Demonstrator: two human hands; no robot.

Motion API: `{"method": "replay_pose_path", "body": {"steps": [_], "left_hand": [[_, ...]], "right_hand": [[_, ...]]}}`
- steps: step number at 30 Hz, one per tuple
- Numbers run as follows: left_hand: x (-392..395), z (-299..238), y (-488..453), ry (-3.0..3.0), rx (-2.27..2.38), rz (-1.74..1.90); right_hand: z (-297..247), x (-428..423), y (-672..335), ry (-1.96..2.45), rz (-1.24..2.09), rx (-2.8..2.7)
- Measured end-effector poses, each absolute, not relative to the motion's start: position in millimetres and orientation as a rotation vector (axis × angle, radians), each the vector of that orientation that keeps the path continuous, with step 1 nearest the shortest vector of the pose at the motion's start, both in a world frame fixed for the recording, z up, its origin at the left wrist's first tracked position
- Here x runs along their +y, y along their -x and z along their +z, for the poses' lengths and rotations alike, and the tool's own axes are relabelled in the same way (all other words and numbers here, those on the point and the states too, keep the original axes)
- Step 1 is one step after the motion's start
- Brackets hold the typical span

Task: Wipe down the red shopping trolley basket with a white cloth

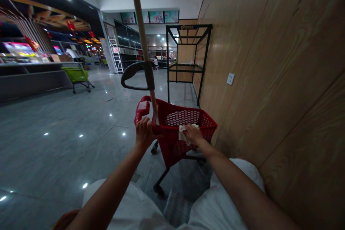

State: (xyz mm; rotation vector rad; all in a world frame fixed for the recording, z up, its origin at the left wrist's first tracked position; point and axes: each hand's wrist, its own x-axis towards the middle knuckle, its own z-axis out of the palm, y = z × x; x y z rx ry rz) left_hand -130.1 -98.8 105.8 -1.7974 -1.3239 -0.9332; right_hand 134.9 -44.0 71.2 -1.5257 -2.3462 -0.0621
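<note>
In front of my knees stands a small red shopping cart [169, 151] with a perforated basket and dark wheels. My left hand [144, 132] is closed round the cart's handle end, at the near left corner of the basket. A white cloth [184, 136] is bunched under my right hand [192, 133], whose fingers press it against the near rim of the basket. Out of the cart's left side rises a tall pole [141, 28] with a dark grey loop grip [137, 75] on it.
A wooden panel wall [256, 79] with a socket [230, 78] runs close along the right. Beyond the cart is a black metal frame rack [188, 68]. A green cart [76, 74] stands by a counter [32, 82] at left. Far back, a person [155, 62] crouches near shelves.
</note>
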Motion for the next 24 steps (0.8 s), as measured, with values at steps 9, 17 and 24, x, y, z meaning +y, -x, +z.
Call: {"method": "replay_pose_path", "body": {"steps": [9,17,24], "left_hand": [[-81.9,107.7,96.9,2.161,-1.271,-0.557],[-80.0,102.6,97.1,2.131,-1.316,-0.654],[-78.9,101.8,111.3,2.142,-1.253,-0.665]], "right_hand": [[63.3,-47.0,-136.4,1.5,-0.083,-2.389],[94.3,-61.4,-70.1,1.311,-0.015,-2.435],[78.7,-53.8,-88.7,1.238,-0.099,-2.468]]}}
